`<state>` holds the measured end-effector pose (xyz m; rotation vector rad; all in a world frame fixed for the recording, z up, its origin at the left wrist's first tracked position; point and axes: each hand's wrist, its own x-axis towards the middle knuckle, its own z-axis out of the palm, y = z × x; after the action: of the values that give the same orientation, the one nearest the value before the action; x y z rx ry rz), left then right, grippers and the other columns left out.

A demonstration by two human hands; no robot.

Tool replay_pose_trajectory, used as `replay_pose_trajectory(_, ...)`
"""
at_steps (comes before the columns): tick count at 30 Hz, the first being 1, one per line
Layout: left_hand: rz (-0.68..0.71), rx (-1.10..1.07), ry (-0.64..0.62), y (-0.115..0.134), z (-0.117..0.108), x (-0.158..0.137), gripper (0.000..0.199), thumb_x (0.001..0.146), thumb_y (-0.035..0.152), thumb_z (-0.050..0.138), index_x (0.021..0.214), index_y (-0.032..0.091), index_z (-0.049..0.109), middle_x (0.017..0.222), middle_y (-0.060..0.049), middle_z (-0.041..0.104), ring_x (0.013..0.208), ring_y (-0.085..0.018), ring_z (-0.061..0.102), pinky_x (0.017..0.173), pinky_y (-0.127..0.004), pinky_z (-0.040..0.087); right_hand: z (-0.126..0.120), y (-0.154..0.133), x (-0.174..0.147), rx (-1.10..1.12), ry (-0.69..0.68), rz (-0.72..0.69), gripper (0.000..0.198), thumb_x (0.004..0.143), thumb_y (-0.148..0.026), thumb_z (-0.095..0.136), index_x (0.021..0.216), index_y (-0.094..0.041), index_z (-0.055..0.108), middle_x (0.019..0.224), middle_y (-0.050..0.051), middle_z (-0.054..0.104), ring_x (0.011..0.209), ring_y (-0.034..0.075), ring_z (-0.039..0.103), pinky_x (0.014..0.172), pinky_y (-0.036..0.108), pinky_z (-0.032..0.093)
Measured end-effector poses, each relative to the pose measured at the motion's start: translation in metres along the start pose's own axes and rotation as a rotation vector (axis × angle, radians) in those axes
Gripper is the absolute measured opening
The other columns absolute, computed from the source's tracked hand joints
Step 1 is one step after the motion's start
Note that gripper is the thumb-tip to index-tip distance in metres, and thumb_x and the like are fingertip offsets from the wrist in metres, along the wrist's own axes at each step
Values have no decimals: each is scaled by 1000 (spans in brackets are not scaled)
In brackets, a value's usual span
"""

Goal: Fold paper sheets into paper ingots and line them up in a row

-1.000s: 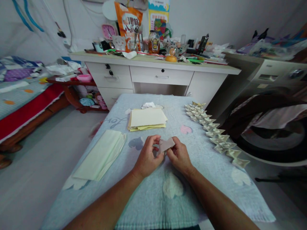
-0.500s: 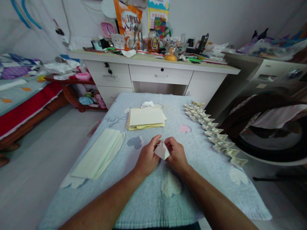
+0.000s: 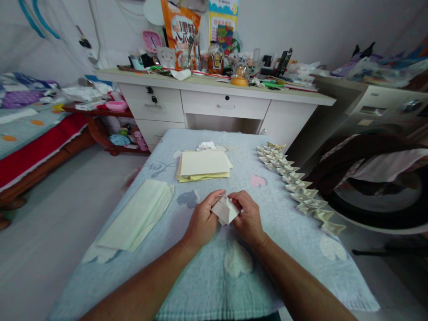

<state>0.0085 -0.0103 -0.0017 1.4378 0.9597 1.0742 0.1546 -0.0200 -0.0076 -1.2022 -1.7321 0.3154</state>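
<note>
1. Head view, centre: grasping a small folded paper piece [image 3: 225,210] between left hand [image 3: 202,220] and right hand [image 3: 250,218], over the near middle of the cloth-covered table [image 3: 264,285]. Hard to tell whether clear of the surface or resting on it.
2. Gripped at opposite edges, left and right, probably to stop the creases from springing open and to leave the pointed middle uncovered. Some fingertips hidden behind the folds.
3. Just beyond the hands: stacked cream and yellow sheets [image 3: 204,163], lying flat and roughly squared, likely put there for easy reach from either side. Behind these, crumpled white tissue [image 3: 206,146].
4. To the left: pale green folded sheets [image 3: 135,218], laid aslant along the edge, perhaps to leave working room at the centre; paper or fabric, cannot tell.
5. To the right: a row of folded pieces [image 3: 297,184], set close one after another along that edge, with a yellow-and-dark patterned piece [image 3: 276,145] at the far end. Probably lined up for order, and well apart from the hands to avoid crushing.
6. Farther out: a white drawer desk [image 3: 267,96] bearing an amber jar [image 3: 216,59] and an orange snack bag [image 3: 182,33]; rightward, a washing machine [image 3: 364,100] with garments at its door.
</note>
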Motion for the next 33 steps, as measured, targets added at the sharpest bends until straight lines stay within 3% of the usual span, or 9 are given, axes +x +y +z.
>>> replay_pose_trajectory(4, 61, 79, -49, 4, 0, -6, 48, 78, 12, 51, 125, 21, 51, 124, -8, 62, 114, -21, 57, 98, -35, 44, -2, -2, 1, -5, 32, 27, 17, 78, -14, 58, 94, -19, 60, 78, 2, 55, 70, 15, 52, 62, 25, 42)
replay_pose_trajectory(9, 51, -124, -218, 6, -9, -6, 67, 69, 18, 57, 135, 22, 41, 136, -11, 51, 124, -27, 48, 97, -42, 45, -8, -3, 3, -24, 6, -31, 21, 78, -11, 57, 95, -20, 64, 79, 3, 57, 72, 16, 55, 63, 26, 45)
replay_pose_trajectory(13, -99, -308, -56, 0, -12, 3, 41, 85, 37, 51, 121, 19, 56, 124, -13, 60, 112, -25, 57, 88, -38, 49, -8, -3, 1, -81, -45, -84, 20, 81, -15, 57, 99, -20, 66, 83, 5, 56, 73, 16, 56, 63, 26, 46)
replay_pose_trajectory(15, -200, -288, 20, -2, -11, 7, 35, 85, 42, 55, 104, 15, 66, 106, -12, 68, 95, -21, 62, 78, -33, 51, -7, -4, 0, -106, -65, -114, 20, 83, -19, 58, 101, -19, 67, 82, 5, 55, 71, 16, 55, 62, 26, 46)
replay_pose_trajectory(19, -297, -272, 8, -1, -9, 10, 28, 77, 38, 66, 85, 12, 72, 76, -7, 69, 70, -15, 61, 65, -26, 49, -6, -5, -1, -134, -73, -122, 18, 85, -23, 58, 100, -20, 67, 82, 5, 55, 72, 16, 54, 63, 27, 46)
replay_pose_trajectory(33, -265, -255, 2, 3, -12, 9, 22, 77, 33, 65, 79, 11, 70, 69, -4, 66, 64, -12, 57, 60, -23, 44, -6, -9, 3, 15, -48, -132, 9, 82, -18, 61, 91, -18, 62, 79, 3, 54, 72, 15, 54, 62, 26, 43)
